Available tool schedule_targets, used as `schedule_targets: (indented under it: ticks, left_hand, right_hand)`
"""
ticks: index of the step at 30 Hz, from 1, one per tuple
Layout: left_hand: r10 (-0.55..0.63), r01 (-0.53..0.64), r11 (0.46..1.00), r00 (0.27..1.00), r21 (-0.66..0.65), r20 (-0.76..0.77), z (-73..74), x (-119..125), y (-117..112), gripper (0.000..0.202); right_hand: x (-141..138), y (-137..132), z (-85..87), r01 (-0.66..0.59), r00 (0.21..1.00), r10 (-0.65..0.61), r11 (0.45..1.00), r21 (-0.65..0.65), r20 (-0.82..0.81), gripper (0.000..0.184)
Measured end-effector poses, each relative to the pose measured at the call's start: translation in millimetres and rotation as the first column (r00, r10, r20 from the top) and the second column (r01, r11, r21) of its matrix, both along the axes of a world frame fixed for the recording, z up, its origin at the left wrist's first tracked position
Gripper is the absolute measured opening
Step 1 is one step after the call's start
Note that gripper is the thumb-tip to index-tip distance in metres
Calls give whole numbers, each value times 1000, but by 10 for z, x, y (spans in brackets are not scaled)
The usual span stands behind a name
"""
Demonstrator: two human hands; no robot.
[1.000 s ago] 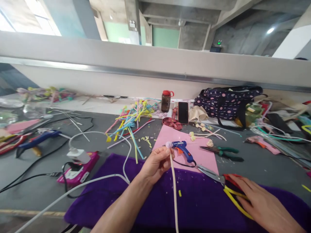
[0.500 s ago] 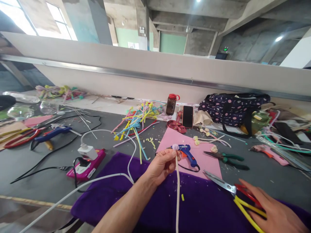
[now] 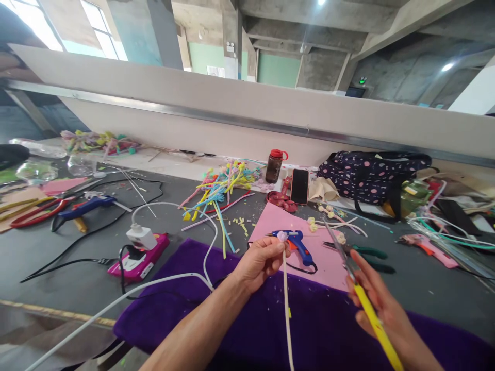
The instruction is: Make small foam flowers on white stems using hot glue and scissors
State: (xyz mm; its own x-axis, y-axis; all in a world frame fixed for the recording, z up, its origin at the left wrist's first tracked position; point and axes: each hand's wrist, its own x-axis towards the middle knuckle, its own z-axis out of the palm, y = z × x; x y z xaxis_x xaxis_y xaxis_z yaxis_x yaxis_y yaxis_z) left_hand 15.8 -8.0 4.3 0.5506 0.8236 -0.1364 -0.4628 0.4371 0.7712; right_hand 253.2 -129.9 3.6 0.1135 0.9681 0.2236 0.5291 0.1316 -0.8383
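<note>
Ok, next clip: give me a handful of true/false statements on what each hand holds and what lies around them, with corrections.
1. The left hand pinches a cream stem topped with a small pale bud. True.
2. The right hand is empty. False: it holds scissors and a yellow stem.
3. The blue glue gun lies on the pink sheet. True.
4. The phone lies on the purple cloth. False: it stands at the back, beside the red-capped bottle.
5. Green-handled pliers lie right of the pink sheet. True.
</note>
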Motion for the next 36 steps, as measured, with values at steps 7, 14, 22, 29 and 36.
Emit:
schedule_targets:
  ticks: [7,14,22,29,36]
  left_hand:
    - [60,-59,998,998,-18,21,-27,-9,-11,23]
    - [168,-164,984,983,-66,72,20,-2,-12,22]
    - [206,-205,978,977,-31,54,-84,34,9,15]
    - [228,-227,974,973,-21,47,-130,56,5,15]
    - [262,-261,965,964,-22,40,-106,67,-3,18]
  right_hand:
    - [-711,698,76,-216,975,221,970,115,-31,74]
    - [-761,720,-75,-156,985,160,986,60,-61,67]
    - [-765,644,-76,-168,969,151,983,74,196,68]
    - [-788,673,-109,-124,945,64,978,169,321,65]
    - [-791,707,-120,-124,937,55,975,184,344,62]
